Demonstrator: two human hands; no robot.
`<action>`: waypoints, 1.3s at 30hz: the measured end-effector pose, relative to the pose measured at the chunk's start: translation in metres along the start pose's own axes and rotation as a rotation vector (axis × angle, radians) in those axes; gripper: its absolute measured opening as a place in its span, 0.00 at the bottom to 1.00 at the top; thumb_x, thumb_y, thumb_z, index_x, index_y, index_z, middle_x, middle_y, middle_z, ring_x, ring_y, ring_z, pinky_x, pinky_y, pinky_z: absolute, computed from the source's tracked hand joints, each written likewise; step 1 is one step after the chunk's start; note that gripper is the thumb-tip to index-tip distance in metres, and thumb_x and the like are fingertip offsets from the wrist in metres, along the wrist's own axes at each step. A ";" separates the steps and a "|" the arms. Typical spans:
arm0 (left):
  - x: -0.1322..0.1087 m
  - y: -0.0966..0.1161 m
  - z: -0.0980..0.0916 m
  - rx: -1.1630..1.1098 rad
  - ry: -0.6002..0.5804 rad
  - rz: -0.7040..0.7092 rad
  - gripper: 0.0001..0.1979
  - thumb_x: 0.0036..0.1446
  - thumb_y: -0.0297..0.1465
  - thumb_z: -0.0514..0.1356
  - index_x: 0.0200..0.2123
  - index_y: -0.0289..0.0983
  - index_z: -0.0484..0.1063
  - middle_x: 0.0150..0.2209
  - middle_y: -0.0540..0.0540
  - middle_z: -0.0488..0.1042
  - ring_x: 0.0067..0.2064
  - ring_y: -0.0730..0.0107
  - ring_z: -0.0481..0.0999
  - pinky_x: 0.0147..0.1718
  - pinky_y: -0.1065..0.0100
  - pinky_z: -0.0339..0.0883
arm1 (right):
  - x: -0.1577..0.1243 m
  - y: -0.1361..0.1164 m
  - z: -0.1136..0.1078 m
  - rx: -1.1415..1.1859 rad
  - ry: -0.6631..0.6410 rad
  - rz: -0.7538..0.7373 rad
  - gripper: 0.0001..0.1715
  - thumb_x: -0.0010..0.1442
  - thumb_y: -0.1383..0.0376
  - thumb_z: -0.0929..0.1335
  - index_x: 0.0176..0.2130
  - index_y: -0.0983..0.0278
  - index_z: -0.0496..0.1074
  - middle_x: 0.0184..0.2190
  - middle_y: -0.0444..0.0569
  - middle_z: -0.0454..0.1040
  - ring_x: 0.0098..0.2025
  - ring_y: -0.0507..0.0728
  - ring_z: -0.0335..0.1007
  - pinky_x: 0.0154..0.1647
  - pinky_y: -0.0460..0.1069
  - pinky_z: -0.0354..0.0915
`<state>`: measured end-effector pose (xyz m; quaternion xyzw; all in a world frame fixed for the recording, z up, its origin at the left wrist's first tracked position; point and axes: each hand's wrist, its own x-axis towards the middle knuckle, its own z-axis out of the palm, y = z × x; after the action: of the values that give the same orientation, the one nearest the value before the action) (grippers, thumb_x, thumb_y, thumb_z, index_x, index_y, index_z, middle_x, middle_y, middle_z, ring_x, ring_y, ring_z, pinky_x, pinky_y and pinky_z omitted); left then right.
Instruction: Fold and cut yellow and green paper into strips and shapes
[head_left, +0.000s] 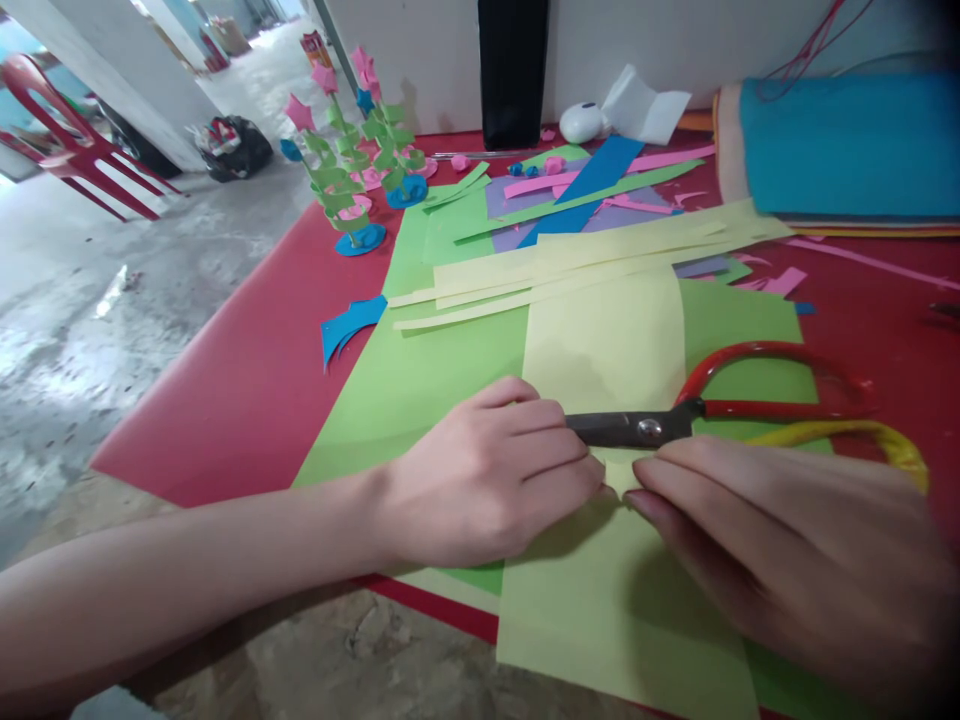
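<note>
My left hand point(487, 480) lies curled on a pale yellow sheet of paper point(600, 340), its fingertips pinching a small fold at the sheet's middle. My right hand point(787, 560) meets it from the right, fingers pressed together on the same fold. Scissors point(645, 428) with one red and one yellow handle lie shut on the sheet just behind my fingers. Their blade tip is hidden under my left fingers. The yellow sheet rests on a green sheet point(405, 390).
The red table point(255, 370) holds long yellow strips point(570, 265), pink, blue and purple offcuts, a blue scrap point(349, 325), paper flowers point(345, 180) at the back left and a blue roll point(847, 145) at the back right. Concrete floor and a red chair point(67, 150) lie left.
</note>
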<state>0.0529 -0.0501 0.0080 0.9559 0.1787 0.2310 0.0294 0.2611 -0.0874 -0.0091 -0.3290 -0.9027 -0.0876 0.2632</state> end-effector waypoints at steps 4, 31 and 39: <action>-0.001 0.000 0.001 0.011 -0.010 0.030 0.07 0.55 0.24 0.54 0.30 0.31 0.71 0.27 0.47 0.74 0.29 0.72 0.67 0.32 0.68 0.61 | -0.001 0.000 -0.001 0.049 -0.005 -0.038 0.07 0.55 0.72 0.65 0.37 0.68 0.68 0.27 0.47 0.70 0.28 0.52 0.61 0.26 0.50 0.53; 0.004 0.002 0.002 0.018 0.029 -0.117 0.11 0.57 0.30 0.54 0.25 0.33 0.70 0.24 0.49 0.74 0.28 0.73 0.68 0.31 0.65 0.56 | 0.002 -0.001 -0.001 0.025 0.022 -0.021 0.07 0.54 0.69 0.66 0.36 0.67 0.69 0.28 0.47 0.72 0.29 0.52 0.66 0.27 0.49 0.56; 0.002 0.004 -0.002 0.007 0.024 -0.104 0.10 0.57 0.27 0.52 0.26 0.34 0.70 0.25 0.49 0.74 0.28 0.73 0.67 0.31 0.64 0.54 | 0.008 0.000 -0.002 0.104 0.015 0.090 0.03 0.55 0.66 0.65 0.29 0.64 0.66 0.25 0.45 0.70 0.23 0.51 0.61 0.22 0.49 0.53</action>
<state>0.0550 -0.0535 0.0108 0.9426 0.2292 0.2400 0.0360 0.2569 -0.0842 -0.0033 -0.3544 -0.8883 -0.0313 0.2904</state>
